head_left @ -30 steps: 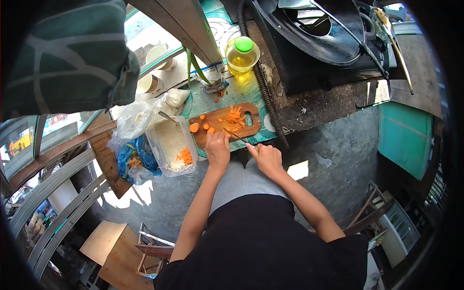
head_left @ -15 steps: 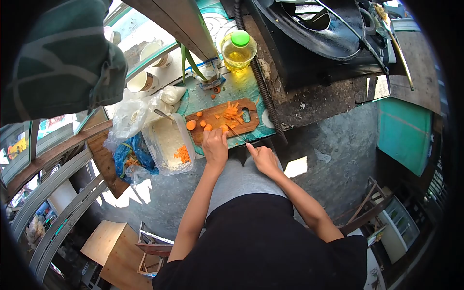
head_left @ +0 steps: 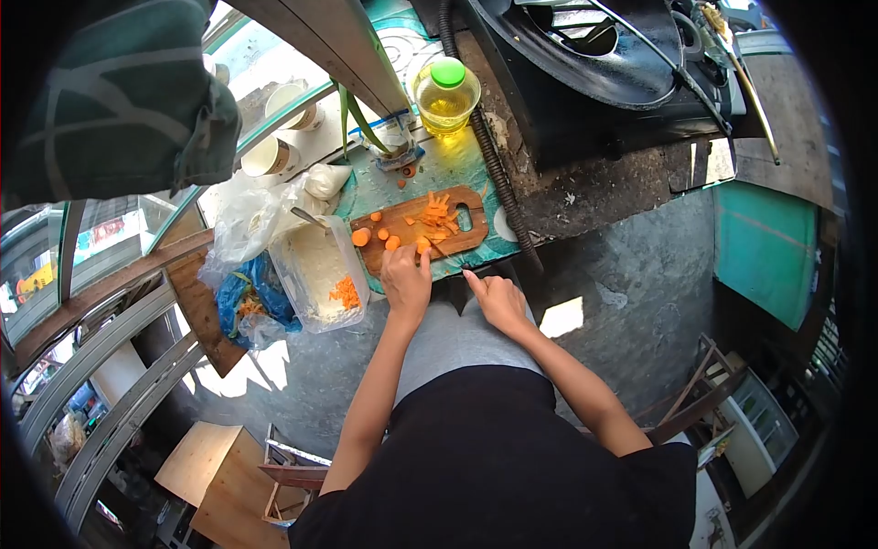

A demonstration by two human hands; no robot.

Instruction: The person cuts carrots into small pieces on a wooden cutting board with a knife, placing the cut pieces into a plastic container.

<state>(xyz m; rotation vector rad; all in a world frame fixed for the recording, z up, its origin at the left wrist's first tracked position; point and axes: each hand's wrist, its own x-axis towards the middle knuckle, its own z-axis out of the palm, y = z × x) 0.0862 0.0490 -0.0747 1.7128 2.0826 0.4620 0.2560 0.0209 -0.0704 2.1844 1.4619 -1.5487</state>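
Observation:
My left hand [head_left: 407, 277] is at the near edge of the wooden cutting board [head_left: 393, 220], its fingertips closed on a carrot piece [head_left: 422, 245]. Just right of it, my right hand [head_left: 499, 300] is wrapped round the dark handle of a knife [head_left: 465, 271]. The thin blade points toward the carrot and is hard to make out. Cut carrot sticks [head_left: 437, 218] lie in a pile near the board's handle hole. Several short carrot chunks [head_left: 361, 237] sit at the board's left end.
Left of the board stands a plastic container [head_left: 315, 265] with pale contents, diced carrot and a spoon. Beside it is a blue plastic bag [head_left: 256, 297] of scraps. An oil jar with a green lid [head_left: 447, 96] stands behind, left of a hose [head_left: 498, 165] and a black stove [head_left: 594, 101].
Both hands stay in nearly the same place. The knife blade shows less than before beside the left fingertips, and the left fingers have shifted slightly on the carrot.

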